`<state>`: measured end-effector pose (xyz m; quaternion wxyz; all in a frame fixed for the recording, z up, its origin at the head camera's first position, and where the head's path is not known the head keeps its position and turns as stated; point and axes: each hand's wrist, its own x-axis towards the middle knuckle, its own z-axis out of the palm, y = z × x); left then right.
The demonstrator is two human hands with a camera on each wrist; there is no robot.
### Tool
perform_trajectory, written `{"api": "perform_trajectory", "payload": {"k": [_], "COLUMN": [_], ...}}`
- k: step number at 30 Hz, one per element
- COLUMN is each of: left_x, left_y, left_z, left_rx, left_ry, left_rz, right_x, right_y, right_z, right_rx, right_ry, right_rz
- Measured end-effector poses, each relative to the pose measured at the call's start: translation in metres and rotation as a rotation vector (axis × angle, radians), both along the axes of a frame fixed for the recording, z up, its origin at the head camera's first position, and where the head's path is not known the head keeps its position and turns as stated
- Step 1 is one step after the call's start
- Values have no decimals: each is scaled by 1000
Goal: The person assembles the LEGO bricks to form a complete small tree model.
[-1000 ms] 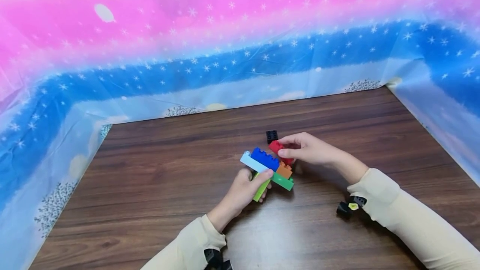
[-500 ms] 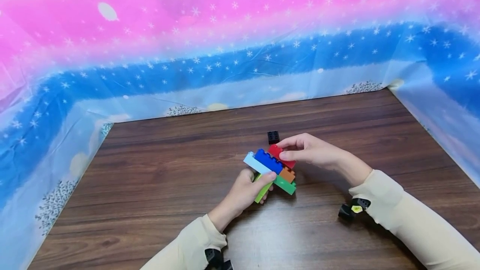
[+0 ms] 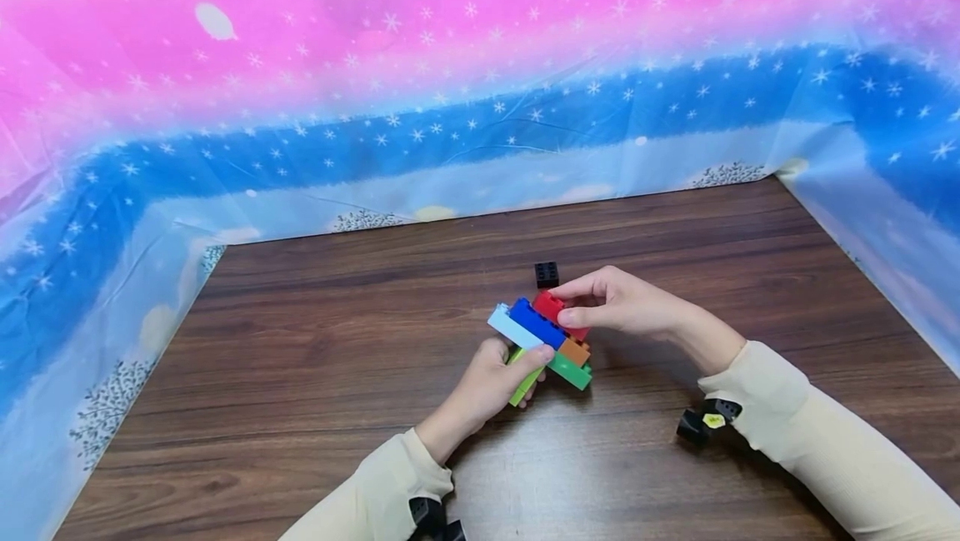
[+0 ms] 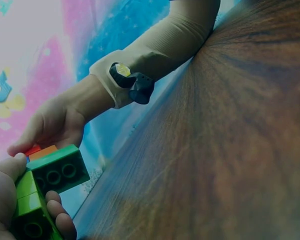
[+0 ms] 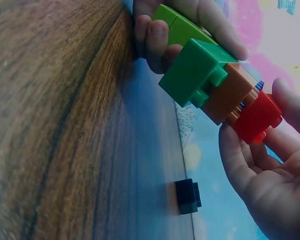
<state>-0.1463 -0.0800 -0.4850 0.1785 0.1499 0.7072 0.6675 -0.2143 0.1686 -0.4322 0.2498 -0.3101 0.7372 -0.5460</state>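
Observation:
My left hand [image 3: 480, 387] grips the lime green bricks [image 3: 522, 387] at the bottom of a toy-brick build, held above the table. Over them runs a row with a light blue brick [image 3: 512, 329] and a green brick [image 3: 572, 371]. A blue brick [image 3: 536, 324] and an orange brick [image 3: 575, 352] sit on that row. My right hand [image 3: 622, 303] pinches a red brick [image 3: 548, 305] between thumb and fingers at the top of the blue and orange ones. In the right wrist view, orange studs show between the red brick [image 5: 257, 117] and the orange brick [image 5: 227, 95].
A black brick [image 3: 547, 274] lies on the dark wooden table [image 3: 337, 358], just behind the build. A patterned pink and blue cloth [image 3: 450, 91] rises along the table's back and sides. Dark devices are strapped to both wrists.
The red brick came down and left onto the blue and orange bricks, lining up along them. Within the last half second it shifted slightly. The left hand kept its grip.

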Motion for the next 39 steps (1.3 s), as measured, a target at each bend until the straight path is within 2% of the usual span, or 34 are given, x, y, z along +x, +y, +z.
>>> {"api": "perform_trajectory", "payload": {"k": [7,19,33,39], "left_x": [-1,0,0,-1], "left_y": [1,1,0,1], "left_z": [-1,0,-1,-3], "left_rx": [-7,5,12,-2], "left_ry": [6,0,15,21], "left_rz": [11,4,-8,15], "right_x": [2,1,5,5], "right_y": [-2,-2,-5,-6], "right_z": [3,0,5,1], "right_rx": [39,-5,34,0], "right_ry": [76,36,106,97], "right_rz": [7,39,38,28]}}
